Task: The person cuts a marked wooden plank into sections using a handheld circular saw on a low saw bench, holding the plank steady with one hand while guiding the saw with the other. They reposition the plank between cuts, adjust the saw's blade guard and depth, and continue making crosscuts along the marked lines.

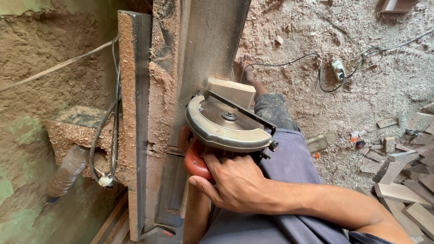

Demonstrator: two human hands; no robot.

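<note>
The right hand is wrapping tight around the red handle of the round grey metal power saw. The saw is sitting against a pale wooden block on the dusty workbench; cutting looks underway. Next, it needs a slow, steady push. The left hand is hiding behind the saw, so I cannot tell its grip.

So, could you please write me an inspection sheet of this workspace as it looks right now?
Surface: upright steel beam and a second beam, both coated in sawdust.
Job's things: circular saw with a metal blade guard and red body, against a pale wood block.
Clutter: wood offcuts heaped on the right; plastic bottle at lower left.
Hands: right hand has its grip on the saw's red body; left hand mostly hidden behind the saw.
Cables: black cord hangs down the beam; floor cable runs to a white socket.
Surroundings: sawdust-covered floor; the person's bare foot.
</note>
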